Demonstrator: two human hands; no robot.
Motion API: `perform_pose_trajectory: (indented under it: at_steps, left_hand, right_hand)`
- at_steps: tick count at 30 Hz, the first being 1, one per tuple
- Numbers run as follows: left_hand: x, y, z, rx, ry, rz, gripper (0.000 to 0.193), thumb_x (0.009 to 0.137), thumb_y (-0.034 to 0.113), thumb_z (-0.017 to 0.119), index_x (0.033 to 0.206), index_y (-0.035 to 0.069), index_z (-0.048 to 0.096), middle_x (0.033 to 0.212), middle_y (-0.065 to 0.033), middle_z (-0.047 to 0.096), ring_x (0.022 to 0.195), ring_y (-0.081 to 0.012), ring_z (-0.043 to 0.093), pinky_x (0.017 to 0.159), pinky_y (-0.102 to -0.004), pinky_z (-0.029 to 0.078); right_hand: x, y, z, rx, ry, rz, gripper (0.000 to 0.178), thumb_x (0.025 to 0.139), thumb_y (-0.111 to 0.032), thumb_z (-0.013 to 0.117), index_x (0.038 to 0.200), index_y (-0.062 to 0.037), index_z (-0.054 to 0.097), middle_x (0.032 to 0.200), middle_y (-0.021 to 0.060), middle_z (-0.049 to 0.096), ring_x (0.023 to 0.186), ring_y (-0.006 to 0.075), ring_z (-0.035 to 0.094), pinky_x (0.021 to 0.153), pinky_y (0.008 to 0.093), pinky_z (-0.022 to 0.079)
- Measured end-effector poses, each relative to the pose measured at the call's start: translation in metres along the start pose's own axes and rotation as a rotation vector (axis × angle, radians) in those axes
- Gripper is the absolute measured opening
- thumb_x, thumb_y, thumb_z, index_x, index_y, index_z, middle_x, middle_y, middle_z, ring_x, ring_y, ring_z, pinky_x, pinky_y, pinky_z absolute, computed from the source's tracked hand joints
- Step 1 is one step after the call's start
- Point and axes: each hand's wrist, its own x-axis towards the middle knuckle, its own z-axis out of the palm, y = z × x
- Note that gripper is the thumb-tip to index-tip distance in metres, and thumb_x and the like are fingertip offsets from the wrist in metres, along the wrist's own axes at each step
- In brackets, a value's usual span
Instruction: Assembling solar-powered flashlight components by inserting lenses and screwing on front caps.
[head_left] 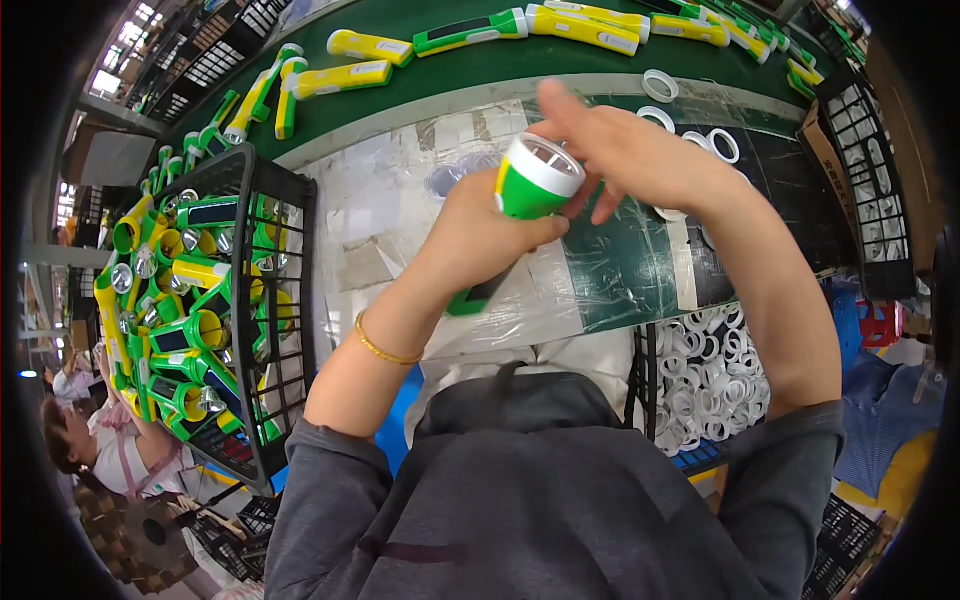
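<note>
My left hand (478, 232) is wrapped round a green and yellow flashlight (530, 192), its wide head tilted up and toward the right. A white ring (548, 172) sits round the rim of that head, with the shiny reflector showing inside. Just right of the head is my right hand (625, 150), its thumb and fingers apart and slightly blurred. Some of its fingertips come close to the flashlight's side; whether they touch it I cannot tell. Beyond the right wrist, several loose white rings (722, 146) lie on the worktable (400, 240).
At the left a black crate (245, 330) is full of green and yellow flashlights with bare reflectors. White rings fill a basket (645, 385) below the table's right edge. Finished-looking flashlights (470, 32) line the green belt (460, 75) at the back. Another person (120, 440) sits far left.
</note>
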Motion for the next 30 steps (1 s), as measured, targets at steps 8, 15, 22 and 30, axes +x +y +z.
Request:
perform_pose_trajectory:
  at_steps: [8, 15, 22, 30]
  left_hand:
    - [0.006, -0.007, 0.02, 0.706, 0.325, 0.144, 0.024, 0.068, 0.01, 0.07, 0.087, 0.001, 0.059, 0.071, -0.0147, 0.065, 0.064, -0.0318, 0.064, 0.058, -0.04, 0.051]
    - [-0.022, -0.009, 0.001, 0.152, 0.069, 0.107, 0.026, 0.066, 0.012, 0.071, 0.087, 0.003, 0.058, 0.077, -0.0165, 0.065, 0.07, -0.0373, 0.063, 0.061, -0.0463, 0.049]
    - [-0.021, 0.009, 0.01, 0.587, 0.33, 0.123, 0.033, 0.066, 0.015, 0.076, 0.094, 0.005, 0.062, 0.081, -0.0168, 0.066, 0.077, -0.0355, 0.064, 0.068, -0.0412, 0.051]
    - [-0.027, 0.011, -0.012, -0.039, -0.15, 0.033, 0.035, 0.067, 0.017, 0.076, 0.097, 0.003, 0.063, 0.081, -0.0131, 0.068, 0.077, -0.0279, 0.066, 0.07, -0.0367, 0.05]
  right_hand:
    - [0.025, 0.023, 0.04, -0.82, 0.492, 0.001, 0.051, 0.098, -0.043, 0.031, 0.092, -0.0033, 0.062, 0.069, 0.0174, 0.063, 0.067, 0.0374, 0.062, 0.066, 0.0434, 0.05]
    - [-0.005, 0.042, 0.016, -0.299, 0.146, -0.497, 0.045, 0.094, -0.042, 0.046, 0.11, -0.0039, 0.062, 0.088, 0.0172, 0.066, 0.084, 0.0198, 0.061, 0.067, 0.0321, 0.05]
    - [-0.002, 0.031, 0.033, -0.636, 0.471, -0.565, 0.035, 0.09, -0.035, 0.055, 0.092, -0.0017, 0.065, 0.059, 0.0101, 0.058, 0.054, 0.0261, 0.058, 0.054, 0.0359, 0.045]
    - [-0.003, 0.036, 0.027, -0.401, 0.468, -0.846, 0.042, 0.092, -0.044, 0.046, 0.106, -0.0058, 0.059, 0.082, 0.0133, 0.063, 0.066, 0.0372, 0.06, 0.06, 0.0424, 0.047]
